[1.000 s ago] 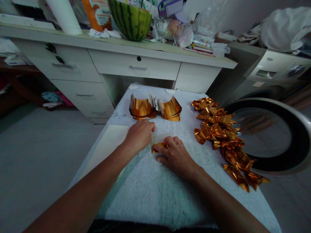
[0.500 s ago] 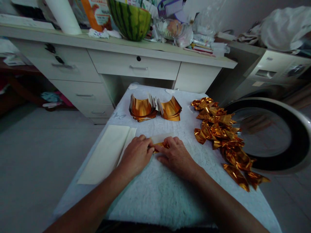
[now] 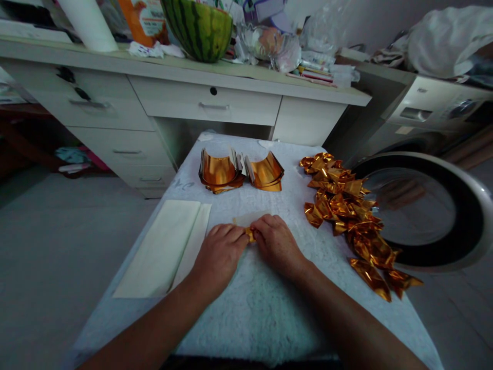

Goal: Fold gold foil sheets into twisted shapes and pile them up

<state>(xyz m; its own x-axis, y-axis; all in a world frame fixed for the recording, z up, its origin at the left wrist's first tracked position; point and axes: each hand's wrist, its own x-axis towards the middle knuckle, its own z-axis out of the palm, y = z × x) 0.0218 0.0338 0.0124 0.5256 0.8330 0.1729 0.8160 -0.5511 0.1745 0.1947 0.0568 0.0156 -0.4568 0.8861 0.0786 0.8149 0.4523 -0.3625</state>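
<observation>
A small piece of gold foil [image 3: 250, 235] shows between my two hands, with a pale paper sheet [image 3: 250, 218] just beyond it on the cloth-covered table. My left hand [image 3: 223, 252] is closed on the foil's left end, fingertips partly hidden. On the foil's right end, my right hand [image 3: 275, 241] has its fingers curled round it. Two curved stacks of gold foil, a left stack [image 3: 217, 172] and a right stack [image 3: 265, 173], lie farther back. Folded white paper [image 3: 159, 246] rests left of my left hand. Several twisted gold foil pieces [image 3: 342, 205] are heaped at the right.
Behind the table is a white desk [image 3: 208, 105] with drawers, holding a watermelon half [image 3: 198, 31], a white roll [image 3: 87, 25] and plastic bags. A washing machine [image 3: 423, 110] stands at the right, its round door [image 3: 468, 216] open beside the table.
Both hands have closed more tightly around the foil, and less of it shows between them. The view has shifted slightly, moving the surroundings to the left.
</observation>
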